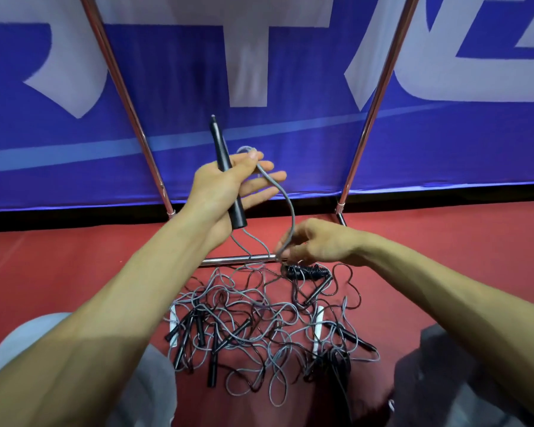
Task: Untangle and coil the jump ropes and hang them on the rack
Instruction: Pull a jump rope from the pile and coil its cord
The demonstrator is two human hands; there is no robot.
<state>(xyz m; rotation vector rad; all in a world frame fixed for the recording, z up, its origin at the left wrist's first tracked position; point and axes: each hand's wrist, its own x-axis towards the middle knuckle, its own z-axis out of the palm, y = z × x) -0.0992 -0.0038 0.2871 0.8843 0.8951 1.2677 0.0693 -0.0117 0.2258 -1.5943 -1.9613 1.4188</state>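
My left hand (228,183) is raised above the red floor and holds a long black jump rope handle (227,177) under its thumb, the fingers stretched out. A grey rope (285,198) loops over my left fingertips and curves down to my right hand (315,241), which pinches it just above the rack's low bar (228,259). Below lies a tangled pile of grey and black ropes with several black handles (253,322). A coiled black rope (305,272) lies by the bar under my right hand.
The rack's two slanted chrome poles (127,97) (376,97) rise on both sides in front of a blue and white banner (259,134). My knees in grey trousers (444,380) flank the pile on the red floor (74,257).
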